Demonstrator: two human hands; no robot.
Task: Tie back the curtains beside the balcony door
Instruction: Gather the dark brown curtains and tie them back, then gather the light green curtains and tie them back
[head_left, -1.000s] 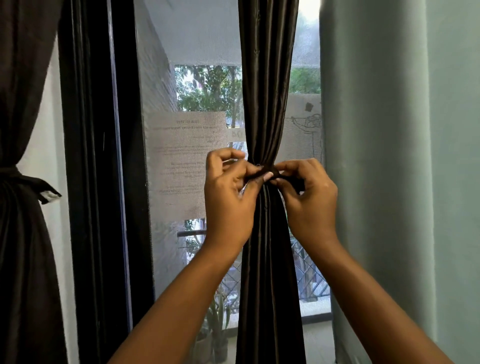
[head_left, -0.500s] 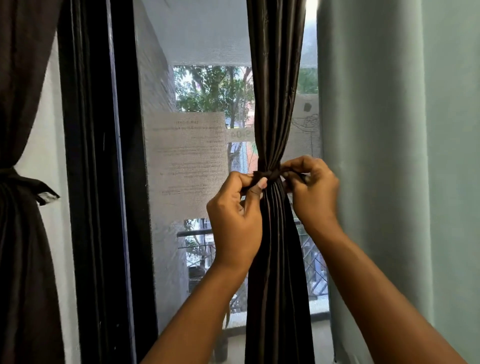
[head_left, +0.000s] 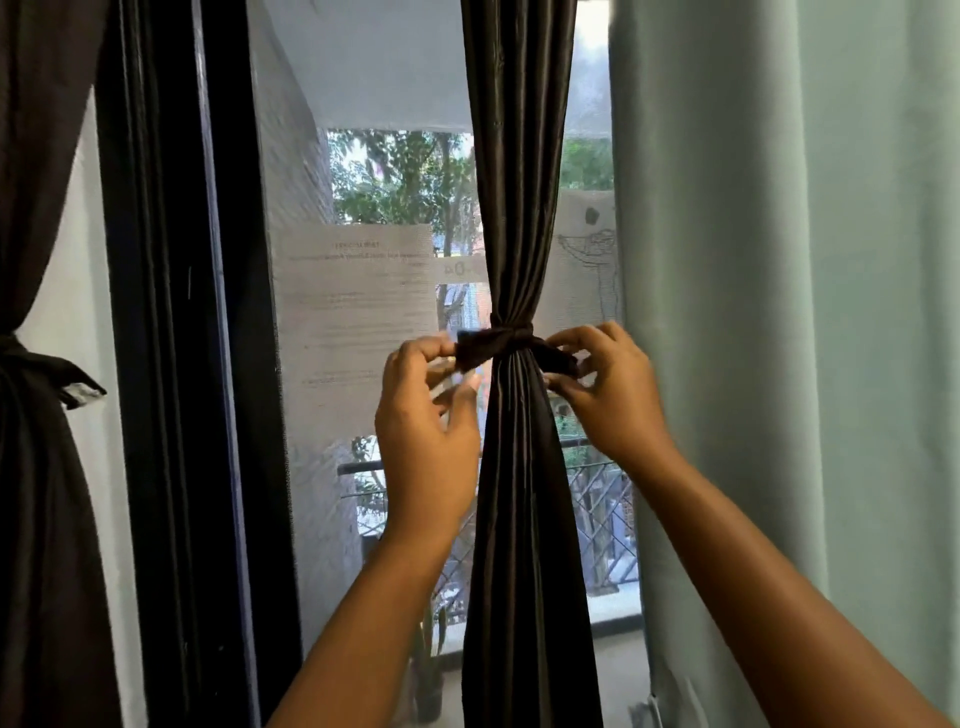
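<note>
A dark brown curtain (head_left: 519, 197) hangs in front of the balcony door glass, gathered into a narrow bundle. A dark fabric tie (head_left: 511, 335) is wrapped round it at mid height, with one end sticking out on each side. My left hand (head_left: 426, 431) pinches the left end between thumb and fingertips. My right hand (head_left: 608, 389) pinches the right end. At the far left, a second dark curtain (head_left: 36, 493) is cinched by its own tie (head_left: 57, 376).
The black door frame (head_left: 176, 364) stands left of the glass. A pale green wall (head_left: 779, 312) rises close on the right. Paper sheets (head_left: 358, 306) are stuck on the glass. Outside are a balcony railing (head_left: 602, 499) and potted plants (head_left: 426, 670).
My hands have moved apart from the knot, each drawing a tie end outward. The tie now sits tight round the bundle with both ends showing.
</note>
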